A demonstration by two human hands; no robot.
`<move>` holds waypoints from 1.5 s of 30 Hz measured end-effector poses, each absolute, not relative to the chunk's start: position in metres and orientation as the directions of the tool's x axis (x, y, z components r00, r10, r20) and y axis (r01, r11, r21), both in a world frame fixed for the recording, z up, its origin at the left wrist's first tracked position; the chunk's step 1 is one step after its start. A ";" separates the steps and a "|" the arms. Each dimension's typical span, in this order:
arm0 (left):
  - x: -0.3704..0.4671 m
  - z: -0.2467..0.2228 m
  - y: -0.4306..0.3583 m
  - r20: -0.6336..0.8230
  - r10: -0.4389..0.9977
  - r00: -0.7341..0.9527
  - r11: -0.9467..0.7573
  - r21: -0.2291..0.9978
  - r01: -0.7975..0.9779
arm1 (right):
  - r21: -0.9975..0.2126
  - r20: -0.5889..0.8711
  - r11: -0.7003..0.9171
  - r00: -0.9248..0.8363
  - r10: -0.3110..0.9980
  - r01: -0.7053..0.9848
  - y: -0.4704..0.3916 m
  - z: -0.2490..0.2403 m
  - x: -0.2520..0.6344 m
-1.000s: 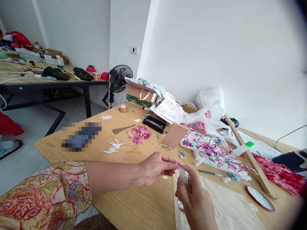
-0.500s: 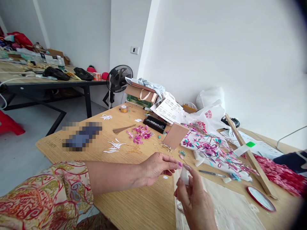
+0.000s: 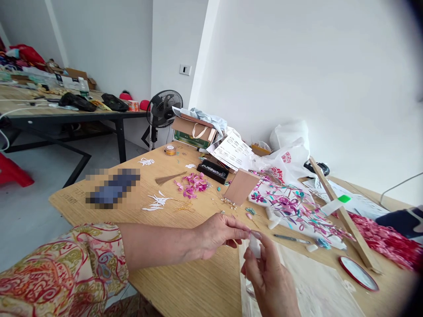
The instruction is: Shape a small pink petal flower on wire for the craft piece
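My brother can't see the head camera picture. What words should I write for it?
A person's left hand and right hand are close together above a wooden table, the right holding a small white object. Beyond them lie pink petals and slender white cutouts, with a black fan behind the table.

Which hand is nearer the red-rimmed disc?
Right. The right hand is to the left of the disc, not touching it; the left hand is farther left.
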State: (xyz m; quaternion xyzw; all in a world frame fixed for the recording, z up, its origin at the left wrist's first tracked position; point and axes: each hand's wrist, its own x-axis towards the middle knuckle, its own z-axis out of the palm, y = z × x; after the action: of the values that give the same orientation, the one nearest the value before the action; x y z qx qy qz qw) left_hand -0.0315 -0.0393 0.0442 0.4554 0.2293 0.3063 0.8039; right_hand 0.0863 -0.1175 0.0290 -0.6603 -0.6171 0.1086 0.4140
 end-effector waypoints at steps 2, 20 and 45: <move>-0.031 0.043 -0.039 -0.095 0.700 0.708 0.401 0.873 -0.279 | -0.675 0.368 0.102 0.213 0.905 0.731 -0.118 0.028 0.087; -0.028 0.044 -0.041 -0.105 0.690 0.716 0.440 0.846 -0.301 | -0.716 0.354 0.073 0.270 0.895 0.695 -0.122 0.035 0.085; -0.099 0.019 -0.011 -0.121 0.715 0.688 0.273 0.955 -0.115 | -0.836 0.322 0.339 -0.114 0.940 0.431 0.012 0.109 0.038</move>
State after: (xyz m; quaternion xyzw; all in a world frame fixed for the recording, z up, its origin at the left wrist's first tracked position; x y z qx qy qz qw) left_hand -0.0992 -0.0115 0.0191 0.5353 0.2806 0.2779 0.7467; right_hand 0.0380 0.0121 0.1093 -0.4976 -0.6888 0.2878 0.4417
